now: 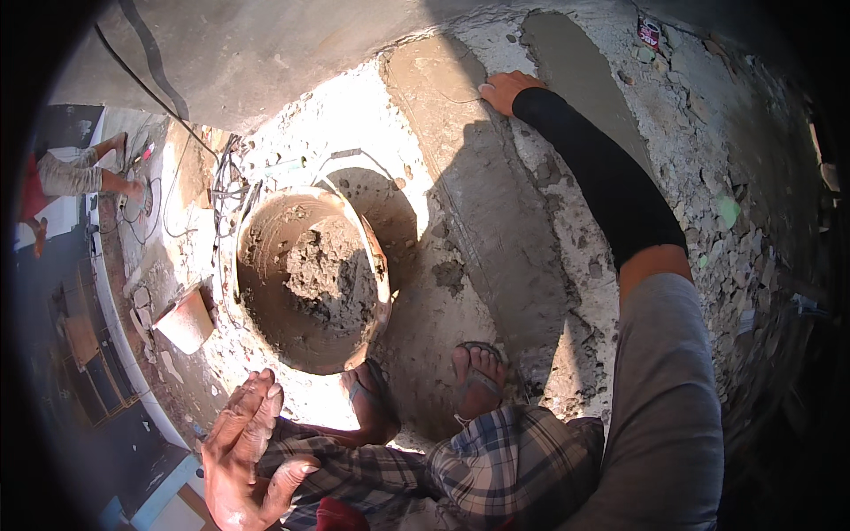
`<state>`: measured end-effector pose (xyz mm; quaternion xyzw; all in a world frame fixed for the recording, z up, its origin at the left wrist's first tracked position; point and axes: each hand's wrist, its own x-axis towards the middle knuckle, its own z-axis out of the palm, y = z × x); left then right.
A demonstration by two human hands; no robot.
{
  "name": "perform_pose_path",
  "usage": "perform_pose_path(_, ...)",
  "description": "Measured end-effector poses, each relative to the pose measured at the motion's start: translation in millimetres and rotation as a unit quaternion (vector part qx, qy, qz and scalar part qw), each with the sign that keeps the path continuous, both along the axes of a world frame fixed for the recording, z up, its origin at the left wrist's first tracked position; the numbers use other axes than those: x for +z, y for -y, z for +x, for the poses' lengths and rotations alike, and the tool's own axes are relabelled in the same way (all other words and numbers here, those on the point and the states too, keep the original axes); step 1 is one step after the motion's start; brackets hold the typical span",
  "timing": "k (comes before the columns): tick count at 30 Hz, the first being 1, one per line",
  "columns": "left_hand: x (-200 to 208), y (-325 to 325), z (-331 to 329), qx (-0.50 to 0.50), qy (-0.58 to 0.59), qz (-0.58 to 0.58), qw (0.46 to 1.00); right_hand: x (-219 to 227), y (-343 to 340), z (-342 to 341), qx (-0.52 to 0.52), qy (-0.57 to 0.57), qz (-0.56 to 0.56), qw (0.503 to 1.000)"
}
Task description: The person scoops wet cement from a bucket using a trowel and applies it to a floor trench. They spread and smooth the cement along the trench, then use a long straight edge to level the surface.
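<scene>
One co-worker [66,177], partly in view, appears beyond the left edge of the ground [425,354]. Near that edge stands a small pale bucket [188,323], tilted; dark cables [226,181] tangle toward the upper edge. At the lower left corner the left hand [252,451] is raised, fingers extended and thumb apart, with nothing visible in its grasp. Left of the ground's centre, a wide round tub [381,265] holds a heap of mortar [323,270], with residue smeared on its inner wall. Two sandalled feet [479,376] rest toward the lower edge, one just beside the tub. A broad mortar strip [509,230] runs obliquely from the upper edge toward the lower, part sunlit, part shaded. At its right margin, near the upper edge, lies the right hand [506,91], fingers close together; whether they pinch anything cannot be told. Farther right are a second strip [575,80] and, near the upper right corner, a red wrapper [648,34] among rubble [708,239]. The step in hand is judged to be dressing the broad strip's margin; the next move seems to call for light, even pressure along it, with tub mortar for any hollows.
</scene>
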<state>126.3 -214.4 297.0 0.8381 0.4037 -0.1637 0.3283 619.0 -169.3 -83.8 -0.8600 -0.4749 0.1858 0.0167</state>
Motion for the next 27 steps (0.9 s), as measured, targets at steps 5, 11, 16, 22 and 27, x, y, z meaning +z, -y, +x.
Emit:
perform_pose_path(5,1.9,2.6,1.8,-0.024,0.011,0.006,1.000,17.5,66.6,-35.2,0.149,-0.052,-0.086,0.984)
perform_pose_path(11,-4.6,5.0,7.5,-0.058,-0.012,0.035,0.998,32.4,177.6,-62.1,0.237,-0.075,-0.115,0.962)
perform_pose_path(16,-6.2,7.3,12.1,-0.062,-0.017,0.043,0.997,31.4,277.4,-90.4,0.288,-0.120,-0.122,0.942)
perform_pose_path(22,-3.3,-0.6,6.7,-0.110,0.049,0.015,0.993,33.8,292.4,-52.2,0.439,-0.067,-0.057,0.894)
perform_pose_path(27,-1.0,-0.3,0.5,-0.100,0.051,0.043,0.993,18.0,156.7,-1.3,0.402,0.073,0.014,0.913)
